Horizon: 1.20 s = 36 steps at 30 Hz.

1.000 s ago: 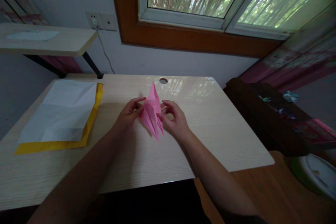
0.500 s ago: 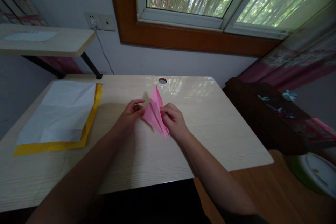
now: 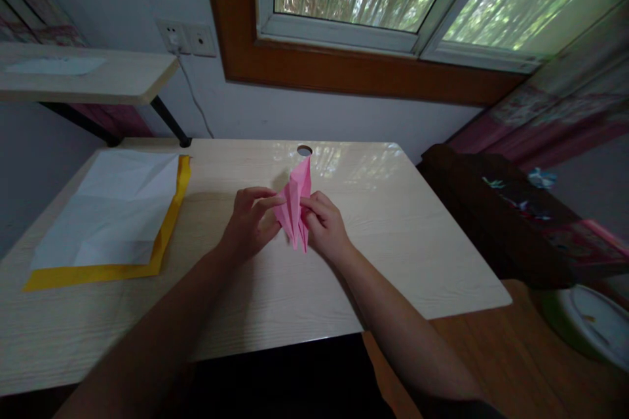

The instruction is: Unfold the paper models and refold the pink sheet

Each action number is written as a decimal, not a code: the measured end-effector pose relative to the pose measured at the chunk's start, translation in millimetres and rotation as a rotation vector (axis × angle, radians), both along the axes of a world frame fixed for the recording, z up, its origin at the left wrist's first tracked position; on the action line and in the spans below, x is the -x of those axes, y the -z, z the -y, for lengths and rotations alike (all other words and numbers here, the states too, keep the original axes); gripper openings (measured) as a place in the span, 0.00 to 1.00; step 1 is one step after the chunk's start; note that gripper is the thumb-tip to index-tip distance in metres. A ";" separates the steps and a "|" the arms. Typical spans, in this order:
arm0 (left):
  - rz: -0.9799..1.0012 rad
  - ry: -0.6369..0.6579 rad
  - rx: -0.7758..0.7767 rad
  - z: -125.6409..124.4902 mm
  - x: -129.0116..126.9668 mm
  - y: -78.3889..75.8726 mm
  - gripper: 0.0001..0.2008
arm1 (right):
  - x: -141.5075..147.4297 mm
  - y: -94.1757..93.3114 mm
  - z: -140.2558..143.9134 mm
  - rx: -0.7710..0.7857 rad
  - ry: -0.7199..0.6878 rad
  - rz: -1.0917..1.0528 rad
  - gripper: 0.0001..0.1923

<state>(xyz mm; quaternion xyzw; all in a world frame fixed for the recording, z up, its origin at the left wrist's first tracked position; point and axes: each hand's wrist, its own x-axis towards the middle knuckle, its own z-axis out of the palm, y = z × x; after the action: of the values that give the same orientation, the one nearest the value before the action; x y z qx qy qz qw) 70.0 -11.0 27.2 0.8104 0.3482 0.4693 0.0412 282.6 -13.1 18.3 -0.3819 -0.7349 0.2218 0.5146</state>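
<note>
A folded piece of pink paper (image 3: 293, 203) with pointed ends is held up over the pale wooden desk (image 3: 403, 242). One point rises toward the far edge and two narrow points hang toward me. My left hand (image 3: 250, 219) pinches its left edge between fingers and thumb. On the other side, my right hand (image 3: 325, 221) grips the paper's right edge, with thumb and forefinger pressed together. Parts of both edges are hidden behind my fingers.
A creased white sheet (image 3: 113, 209) lies on a yellow sheet (image 3: 170, 229) at the desk's left. Behind them stands a raised shelf (image 3: 122, 75) on black legs. A round cable hole (image 3: 304, 150) is near the back edge. A lidded bin (image 3: 594, 324) stands on the floor at right.
The pink paper has turned, its top point swinging right and its lower points swinging left. My left hand has moved right and closed further onto its edge. My right hand stays nearly in place.
</note>
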 end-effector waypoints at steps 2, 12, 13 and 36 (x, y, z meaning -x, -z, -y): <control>0.026 -0.015 -0.025 -0.8 2.2 -1.1 0.14 | 0.5 -1.6 1.0 0.001 -0.018 0.016 0.17; 0.238 -0.104 -0.023 -2.1 11.2 -9.1 0.03 | -0.9 -8.6 2.8 0.158 -0.103 -0.120 0.15; 0.271 -0.105 -0.014 -2.6 11.6 -9.1 0.03 | -1.2 -8.6 2.8 0.184 -0.108 -0.141 0.15; 0.721 0.141 0.343 -7.7 0.7 -4.3 0.11 | 2.4 -1.0 4.6 0.558 -0.186 -0.358 0.07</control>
<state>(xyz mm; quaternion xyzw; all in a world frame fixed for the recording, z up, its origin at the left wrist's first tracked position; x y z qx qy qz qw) 69.3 -3.2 31.6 0.5971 0.3284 0.6546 0.3272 280.2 -17.7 19.3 -0.3944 -0.5754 0.5238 0.4888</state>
